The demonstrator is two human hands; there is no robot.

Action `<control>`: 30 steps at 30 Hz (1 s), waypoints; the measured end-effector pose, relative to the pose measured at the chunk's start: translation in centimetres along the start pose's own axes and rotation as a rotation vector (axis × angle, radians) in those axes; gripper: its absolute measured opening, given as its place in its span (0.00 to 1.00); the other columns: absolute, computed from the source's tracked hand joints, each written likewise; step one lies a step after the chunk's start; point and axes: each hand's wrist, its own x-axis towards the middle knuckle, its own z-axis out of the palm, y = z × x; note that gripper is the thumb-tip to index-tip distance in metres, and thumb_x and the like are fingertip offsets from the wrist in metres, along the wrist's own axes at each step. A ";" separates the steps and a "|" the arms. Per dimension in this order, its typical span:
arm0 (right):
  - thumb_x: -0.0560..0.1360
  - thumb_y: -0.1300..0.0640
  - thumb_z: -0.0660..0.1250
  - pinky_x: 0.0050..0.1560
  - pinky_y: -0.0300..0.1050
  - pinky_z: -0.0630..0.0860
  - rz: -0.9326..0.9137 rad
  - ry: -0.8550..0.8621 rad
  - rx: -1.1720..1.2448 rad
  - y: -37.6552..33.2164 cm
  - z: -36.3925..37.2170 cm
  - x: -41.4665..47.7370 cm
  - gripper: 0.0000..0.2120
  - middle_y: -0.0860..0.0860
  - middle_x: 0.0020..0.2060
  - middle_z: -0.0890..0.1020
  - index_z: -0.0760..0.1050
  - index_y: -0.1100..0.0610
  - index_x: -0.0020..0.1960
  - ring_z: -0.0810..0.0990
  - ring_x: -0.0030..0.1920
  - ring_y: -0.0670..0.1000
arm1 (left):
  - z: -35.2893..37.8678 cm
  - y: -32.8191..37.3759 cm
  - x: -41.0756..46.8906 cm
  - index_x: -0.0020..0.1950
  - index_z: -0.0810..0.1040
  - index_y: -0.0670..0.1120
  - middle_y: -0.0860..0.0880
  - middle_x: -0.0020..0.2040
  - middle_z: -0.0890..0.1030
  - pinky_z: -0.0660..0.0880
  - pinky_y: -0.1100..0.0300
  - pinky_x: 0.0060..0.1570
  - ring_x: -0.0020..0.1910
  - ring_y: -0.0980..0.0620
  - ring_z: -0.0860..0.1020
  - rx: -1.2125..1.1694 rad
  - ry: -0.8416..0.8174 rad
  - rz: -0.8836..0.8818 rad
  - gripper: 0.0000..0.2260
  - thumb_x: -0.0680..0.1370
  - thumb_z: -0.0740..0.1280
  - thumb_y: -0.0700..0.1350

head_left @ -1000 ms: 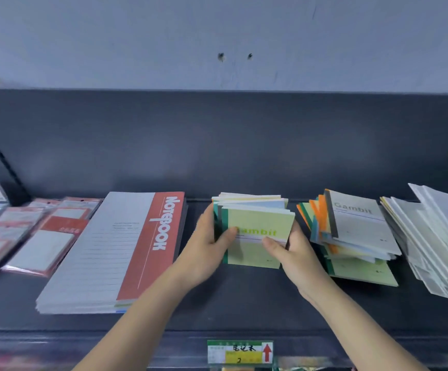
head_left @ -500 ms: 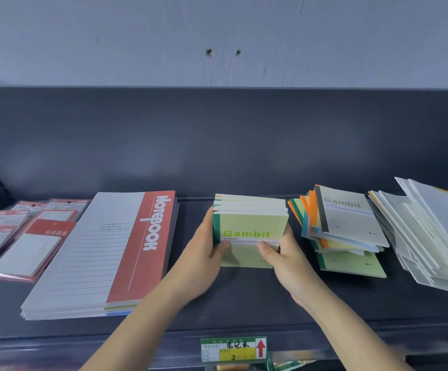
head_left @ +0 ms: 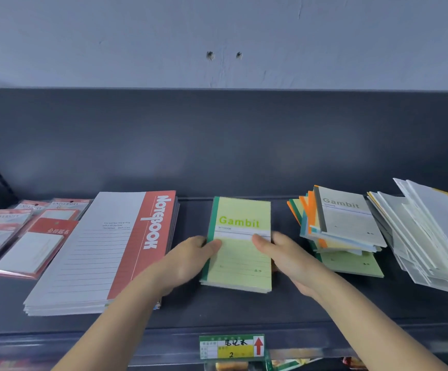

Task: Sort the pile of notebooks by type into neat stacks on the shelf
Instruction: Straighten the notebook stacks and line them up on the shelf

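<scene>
Lying flat on the shelf (head_left: 217, 311), the green Gambit stack (head_left: 240, 266) is clamped from both sides. The left hand (head_left: 190, 261) is set against its spine edge and the right hand (head_left: 289, 261) against its open edge. Each thumb is laid on the top cover, with the fingers curled along the side. The grip is thus pinching the stack, probably so that its edges are squared and no notebook fans out as the stack is seated. The left hand is blurred, so it cannot be told whether its fingers reach under the bottom notebook.

Just left of the grip a stack of large red-banded notebooks (head_left: 105, 250) is laid, with packaged pads (head_left: 30, 245) further out on that side. Close beside the right hand a mixed Gambit pile (head_left: 346, 226) is fanned untidily, and beyond it loose white notebooks (head_left: 426, 236) are slumped. These two are judged to be left for sorting. Bare shelf is seen on either side of the grip, which suits keeping the types apart.
</scene>
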 end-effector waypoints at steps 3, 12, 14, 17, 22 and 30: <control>0.79 0.47 0.60 0.61 0.48 0.74 0.127 -0.023 -0.086 0.0 0.6 0.9 0.14 0.47 0.53 0.83 0.78 0.53 0.57 0.81 0.54 0.48 | -0.4 0.2 0.2 0.50 0.74 0.42 0.50 0.44 0.79 0.74 0.62 0.42 0.40 0.55 0.76 0.151 -0.074 -0.133 0.17 0.83 0.55 0.53; 0.75 0.57 0.65 0.56 0.49 0.77 0.184 0.099 -0.184 -1.0 0.0 2.4 0.05 0.51 0.50 0.81 0.73 0.59 0.45 0.78 0.50 0.50 | -1.2 2.0 1.6 0.43 0.68 0.46 0.47 0.49 0.78 0.81 0.56 0.41 0.45 0.49 0.80 0.260 -0.012 -0.167 0.07 0.81 0.57 0.44; 0.76 0.62 0.63 0.56 0.47 0.77 0.183 0.075 -0.101 -1.1 -0.1 2.3 0.05 0.51 0.52 0.83 0.77 0.60 0.48 0.79 0.52 0.50 | -1.2 2.3 1.7 0.43 0.68 0.45 0.45 0.51 0.78 0.83 0.53 0.42 0.48 0.44 0.82 0.250 0.001 -0.164 0.07 0.81 0.59 0.43; 0.76 0.67 0.62 0.54 0.47 0.80 0.169 0.065 -0.066 -1.2 0.3 1.9 0.11 0.52 0.52 0.84 0.79 0.61 0.55 0.82 0.52 0.50 | -1.0 2.4 1.8 0.48 0.70 0.43 0.44 0.51 0.79 0.83 0.55 0.39 0.45 0.42 0.83 0.330 0.032 -0.172 0.04 0.81 0.61 0.43; 0.75 0.70 0.61 0.58 0.54 0.78 0.157 0.117 -0.065 -0.8 0.8 1.2 0.13 0.51 0.51 0.84 0.80 0.60 0.53 0.82 0.53 0.52 | -0.6 2.4 1.7 0.51 0.69 0.43 0.45 0.51 0.78 0.82 0.56 0.40 0.44 0.44 0.83 0.441 0.030 -0.158 0.05 0.81 0.60 0.44; 0.76 0.70 0.57 0.60 0.53 0.77 0.180 0.142 -0.033 -0.8 1.2 1.4 0.15 0.52 0.53 0.83 0.78 0.62 0.56 0.80 0.55 0.53 | -0.7 2.1 2.2 0.48 0.69 0.45 0.46 0.51 0.79 0.82 0.54 0.43 0.45 0.46 0.83 0.534 0.026 -0.134 0.05 0.81 0.62 0.46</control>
